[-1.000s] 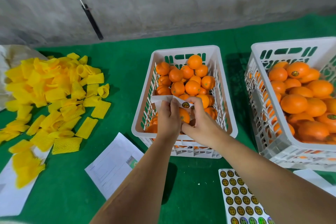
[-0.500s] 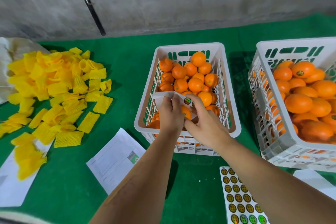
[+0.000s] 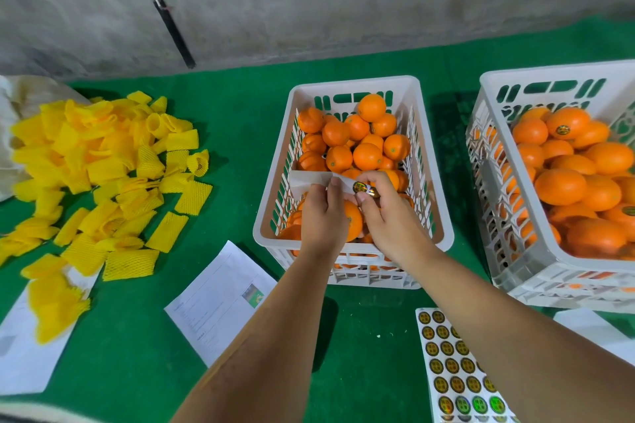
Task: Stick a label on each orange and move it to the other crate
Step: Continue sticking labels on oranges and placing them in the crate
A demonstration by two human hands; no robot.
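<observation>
Two white crates stand on the green cloth (image 3: 144, 347), and both hands work over the middle one. Going left to right: at nine o'clock a heap of yellow foam nets (image 3: 99, 182) spreads across the cloth, with a white sheet (image 3: 20, 354) under its near end at eight o'clock. A printed paper (image 3: 220, 299) lies at seven o'clock, just beside the middle crate (image 3: 354, 82). At the centre the left hand (image 3: 321, 216) pinches a white strip of backing paper (image 3: 311, 180) between fingers and thumb. The strip runs across the crate above the oranges (image 3: 367, 156). The right hand (image 3: 391, 216) pinches the strip's other end, thumb and forefinger closed round a round gold label (image 3: 360, 187). One orange (image 3: 354, 220) shows between the two hands, under the strip; I cannot tell whether either hand touches it. At five o'clock a sheet of labels (image 3: 453, 371) lies on the cloth beside the right forearm. At three o'clock the right crate (image 3: 549, 77) holds oranges, and a few of them carry labels. A black-handled rod (image 3: 175, 31) leans on the grey wall at eleven o'clock.
</observation>
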